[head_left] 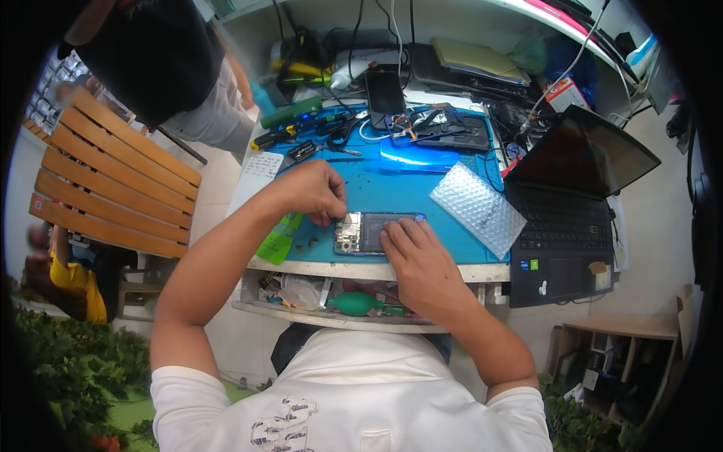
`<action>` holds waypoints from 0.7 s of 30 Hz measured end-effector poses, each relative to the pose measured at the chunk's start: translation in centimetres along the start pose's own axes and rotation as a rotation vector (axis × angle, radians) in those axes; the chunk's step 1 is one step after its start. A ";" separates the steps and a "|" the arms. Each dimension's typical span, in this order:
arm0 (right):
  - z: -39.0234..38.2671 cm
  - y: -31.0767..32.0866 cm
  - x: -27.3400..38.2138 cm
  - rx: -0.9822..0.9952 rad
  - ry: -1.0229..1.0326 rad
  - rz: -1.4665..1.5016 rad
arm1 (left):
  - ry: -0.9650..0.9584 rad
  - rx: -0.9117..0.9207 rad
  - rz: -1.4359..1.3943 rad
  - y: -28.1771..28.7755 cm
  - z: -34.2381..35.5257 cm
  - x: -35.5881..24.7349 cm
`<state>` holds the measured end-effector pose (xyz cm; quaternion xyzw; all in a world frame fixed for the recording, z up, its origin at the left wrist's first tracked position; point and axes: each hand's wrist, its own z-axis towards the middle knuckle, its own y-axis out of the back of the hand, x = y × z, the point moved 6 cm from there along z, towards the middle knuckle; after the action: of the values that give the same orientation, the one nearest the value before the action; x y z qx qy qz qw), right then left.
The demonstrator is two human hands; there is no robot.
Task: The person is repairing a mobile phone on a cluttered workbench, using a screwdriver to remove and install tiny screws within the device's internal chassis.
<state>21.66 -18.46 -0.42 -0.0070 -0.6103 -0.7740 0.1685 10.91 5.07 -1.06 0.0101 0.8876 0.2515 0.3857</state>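
An opened smartphone (349, 232) lies on the blue work mat (309, 177) near its front edge. Its circuit board shows at the left end and a dark battery section (372, 235) beside it. My left hand (320, 197) is at the phone's upper left corner, fingertips pinched together. Whatever they may hold is too small to make out. Stretched over the right part of the phone, my right hand (416, 252) rests its fingers flat on it. Left of the phone are a yellow-green card (276, 245) and some tiny loose parts.
Bubble wrap (479, 211) and an open laptop (561, 237) are on the right. Tools, a screwdriver (269, 140) and a dark phone (385, 94) crowd the back. Below the tabletop a pulled-out drawer (301, 307) holds a green bulb blower (354, 303). Another person (162, 68) stands at the left.
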 end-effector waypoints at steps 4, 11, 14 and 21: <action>-0.1 0.1 0.0 0.004 0.005 0.000 | 0.014 0.022 -0.005 0.1 0.0 0.1; -0.9 1.1 -1.0 0.031 -0.017 0.046 | -0.143 -0.102 -0.020 1.8 -1.7 -0.5; -2.9 1.8 -1.7 -0.014 -0.061 0.007 | -0.457 -0.370 0.386 0.8 -5.2 -0.3; -4.2 1.8 -1.8 -0.028 -0.086 0.050 | -0.667 -0.493 0.754 -3.1 -8.0 0.8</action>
<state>24.68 -22.37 -0.21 -0.0577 -0.6058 -0.7769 0.1615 5.37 -0.98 1.66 0.3152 0.5675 0.5554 0.5197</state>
